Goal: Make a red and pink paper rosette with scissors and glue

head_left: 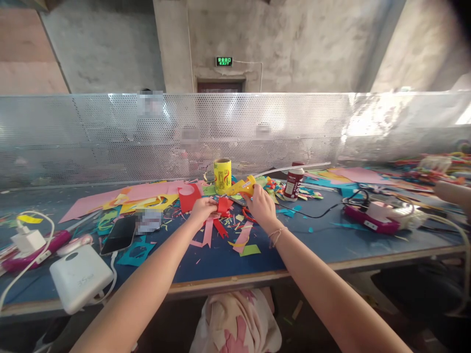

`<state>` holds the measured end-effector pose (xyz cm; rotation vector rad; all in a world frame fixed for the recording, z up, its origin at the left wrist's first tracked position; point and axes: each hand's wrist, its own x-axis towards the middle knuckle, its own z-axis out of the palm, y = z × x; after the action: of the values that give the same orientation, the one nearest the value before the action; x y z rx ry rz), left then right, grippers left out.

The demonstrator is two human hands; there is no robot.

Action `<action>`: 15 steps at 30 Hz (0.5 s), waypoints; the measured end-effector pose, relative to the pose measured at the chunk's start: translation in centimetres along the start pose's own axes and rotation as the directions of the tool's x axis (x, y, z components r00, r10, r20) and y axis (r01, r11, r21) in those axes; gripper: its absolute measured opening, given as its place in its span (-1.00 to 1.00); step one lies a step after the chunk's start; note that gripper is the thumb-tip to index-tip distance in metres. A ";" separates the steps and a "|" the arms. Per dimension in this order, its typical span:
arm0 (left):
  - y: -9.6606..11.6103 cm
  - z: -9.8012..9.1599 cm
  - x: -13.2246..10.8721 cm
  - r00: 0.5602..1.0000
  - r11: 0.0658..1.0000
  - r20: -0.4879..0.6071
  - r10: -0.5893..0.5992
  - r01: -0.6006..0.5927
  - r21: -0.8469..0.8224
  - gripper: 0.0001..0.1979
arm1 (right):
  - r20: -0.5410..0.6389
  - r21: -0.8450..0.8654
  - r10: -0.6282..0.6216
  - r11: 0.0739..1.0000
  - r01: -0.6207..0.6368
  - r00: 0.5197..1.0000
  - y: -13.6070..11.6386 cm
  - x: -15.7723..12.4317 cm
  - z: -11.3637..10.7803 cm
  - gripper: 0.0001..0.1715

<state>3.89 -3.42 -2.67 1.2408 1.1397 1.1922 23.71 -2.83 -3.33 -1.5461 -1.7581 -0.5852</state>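
Note:
My left hand [204, 210] pinches a strip of red paper [224, 206] above the middle of the blue table. Just right of it, my right hand [262, 207] is closed round a yellow glue gun [243, 186], its front end angled left toward the red paper. A black cord [312, 215] runs off to the right from near that hand. Under the right fingers, an orange loop [249, 214] shows in part. Beneath both hands lie pink paper strips [243, 238] and small coloured scraps. A larger red sheet with a curved cut [189, 196] lies beside my left hand.
Behind the hands stand a yellow printed tube [222, 175] and a dark red bottle [293, 182]. A phone [119, 234], a white power bank [81, 277] and purple power strips [370, 219] lie at the sides. A perforated metal screen [235, 132] closes the back edge.

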 end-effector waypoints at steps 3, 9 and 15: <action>0.0 0.0 0.0 1.000 1.000 -0.008 0.001 -0.001 -0.001 -0.90 | -0.024 -0.010 -0.014 1.000 0.014 1.000 0.2 0.0 0.2 -0.73; 0.0 -0.1 0.0 1.000 1.000 -0.019 0.017 -0.017 -0.024 -0.88 | -0.055 -0.035 -0.034 0.999 0.032 0.998 0.5 0.0 0.4 -0.77; 0.1 -0.2 0.0 0.999 0.999 -0.028 0.034 -0.035 -0.031 -0.89 | -0.053 -0.029 -0.023 0.999 0.022 0.998 0.6 0.1 0.2 -0.79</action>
<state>3.70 -3.37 -2.59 1.2280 1.1191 1.2517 24.24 -2.57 -3.45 -1.5181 -1.7360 -0.6593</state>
